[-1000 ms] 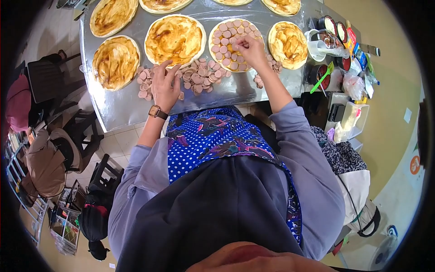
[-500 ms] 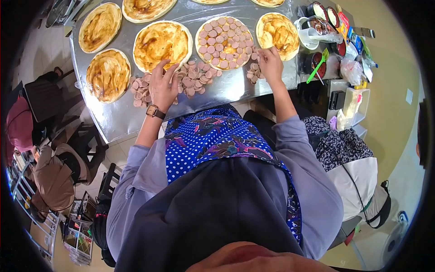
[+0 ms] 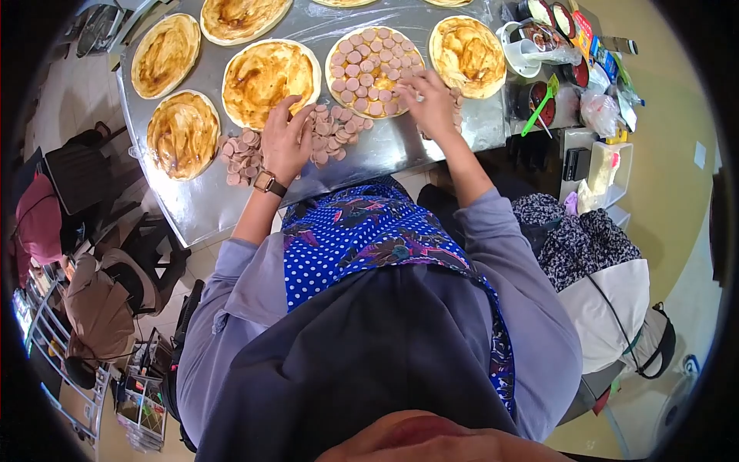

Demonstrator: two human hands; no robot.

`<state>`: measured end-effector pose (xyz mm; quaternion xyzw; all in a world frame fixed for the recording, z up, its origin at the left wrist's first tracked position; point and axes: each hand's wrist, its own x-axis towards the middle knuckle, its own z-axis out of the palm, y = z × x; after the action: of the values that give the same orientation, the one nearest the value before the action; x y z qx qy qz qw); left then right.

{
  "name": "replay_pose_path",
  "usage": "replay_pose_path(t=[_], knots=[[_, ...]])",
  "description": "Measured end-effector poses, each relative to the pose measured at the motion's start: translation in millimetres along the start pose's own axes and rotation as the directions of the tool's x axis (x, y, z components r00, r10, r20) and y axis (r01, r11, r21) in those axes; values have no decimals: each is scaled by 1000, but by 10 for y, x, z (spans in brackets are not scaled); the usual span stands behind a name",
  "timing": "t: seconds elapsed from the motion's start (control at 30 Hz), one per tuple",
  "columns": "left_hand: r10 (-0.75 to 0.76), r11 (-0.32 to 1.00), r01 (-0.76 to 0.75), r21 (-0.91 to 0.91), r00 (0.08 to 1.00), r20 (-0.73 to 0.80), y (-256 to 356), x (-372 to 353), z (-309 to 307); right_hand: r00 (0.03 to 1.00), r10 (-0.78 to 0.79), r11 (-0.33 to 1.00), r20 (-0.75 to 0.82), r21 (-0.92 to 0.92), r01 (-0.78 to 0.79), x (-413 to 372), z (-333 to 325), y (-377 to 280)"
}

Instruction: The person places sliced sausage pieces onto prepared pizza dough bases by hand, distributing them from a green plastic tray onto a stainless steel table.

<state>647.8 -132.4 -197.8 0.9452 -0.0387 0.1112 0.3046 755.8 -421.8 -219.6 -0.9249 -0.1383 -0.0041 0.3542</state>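
A round dough base (image 3: 375, 105) topped with sauce carries many pink sausage slices (image 3: 353, 71). At its right edge my right hand (image 3: 433, 108) has fingers and thumb closed together just over the slices; whatever they pinch is hidden. My left hand (image 3: 286, 142) rests at a loose pile of sausage slices (image 3: 332, 132), fingers apart and slightly curled, beside a sauced base (image 3: 271, 81) bearing no slices. A smaller heap of slices (image 3: 457, 108) lies partly hidden behind my right hand. On my left wrist is a watch (image 3: 266, 182).
More sauced bases (image 3: 183, 135) lie on the metal table (image 3: 392, 150), one of them (image 3: 468, 58) to the right. Along the right side stand a white jug (image 3: 520, 52), tubs of sauce and a green spatula (image 3: 541, 106). Bags and chairs are on the floor at left.
My right hand has moved left from the small slice heap to the edge of the sausage-covered base. My left hand stays at the big pile, shifted slightly right. The view has shifted slightly.
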Motion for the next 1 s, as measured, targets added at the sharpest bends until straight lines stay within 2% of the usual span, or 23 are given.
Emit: replay_pose_path(t=[0.07,0.2,0.3,0.37,0.5,0.57,0.63,0.7,0.73,0.8,0.83,0.93,1.0], knots=[[-9,1000,8,20,1000,18,16,-19,-20,986,-164,985,-4,-54,163,91,211,-32],[-12,1000,12,17,1000,-17,-10,-67,-27,987,-158,979,25,-131,160,132,306,-106],[-24,999,24,29,1000,-17,-35,-104,-40,979,-196,972,-63,-145,185,77,241,-139],[-16,1000,17,5,999,-39,-40,-115,-36,978,-199,955,55,-213,206,28,208,-80],[-27,1000,27,6,999,-25,-8,-94,-41,968,-242,946,63,-206,250,-27,171,-86],[-43,999,43,6,999,-26,-8,-79,-50,978,-186,977,-97,-125,173,-89,53,-10],[-41,999,41,1,999,-31,-27,-67,-40,961,-54,974,-272,-227,-9,-230,-67,313],[-43,999,42,-7,998,-36,-40,-64,-21,949,123,974,-290,-148,-171,-434,-301,585],[-45,999,45,-9,998,-34,-49,-63,-17,949,123,974,-290,-149,-172,-523,-394,636],[-49,999,49,-12,998,-34,-57,-47,-5,956,256,949,-142,-151,-276,-669,-508,699],[-50,999,49,-23,998,-32,-55,-36,1,949,296,948,-110,-87,-306,-716,-487,711],[-34,998,33,-44,999,-19,-22,13,19,948,272,947,-167,-130,-295,-705,-317,739],[-20,999,20,-47,1000,-13,1,59,32,939,286,948,-191,-87,-306,-658,-292,749]])
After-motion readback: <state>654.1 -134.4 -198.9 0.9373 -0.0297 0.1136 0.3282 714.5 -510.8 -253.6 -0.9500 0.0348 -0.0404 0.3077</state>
